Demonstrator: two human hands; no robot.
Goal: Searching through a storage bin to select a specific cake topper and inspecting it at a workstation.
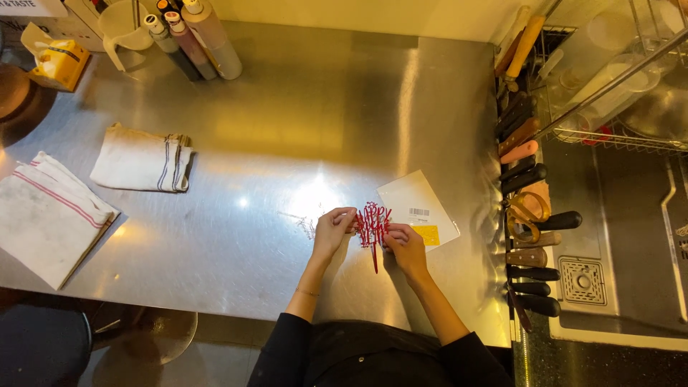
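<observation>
Held item: a red, thin, cut-out lettering cake topper with a single downward spike (373,231), raised just above the brushed stainless-steel worktop (301,129), near its front edge and right of centre.

Left hand (332,231): fingers curled in, tips pinching the topper's left edge.

Right hand (405,244): fingers bent, tips closed on the topper's right edge; both sleeves are black and pushed up the forearm.

Directly behind the topper, partly under the right hand: a flat white packet with a yellow label at its corner (417,206), lying on the steel.

Left part of the worktop: a folded white cloth with dark stripes (142,159); nearer the corner, a larger white cloth with red stripes (50,215), overhanging the front edge.

Back left: a cluster of squeeze bottles with pale caps (193,36), leaning; a clear plastic measuring jug (123,27) beside them; a yellow carton (59,63) further left.

Right edge: a row of knives with black, brown and orange handles (529,215) ranked along a strip, with orange-handled scissors (529,209) among them.

Far right: a wire rack holding containers (616,79) over a steel sink (631,215).
</observation>
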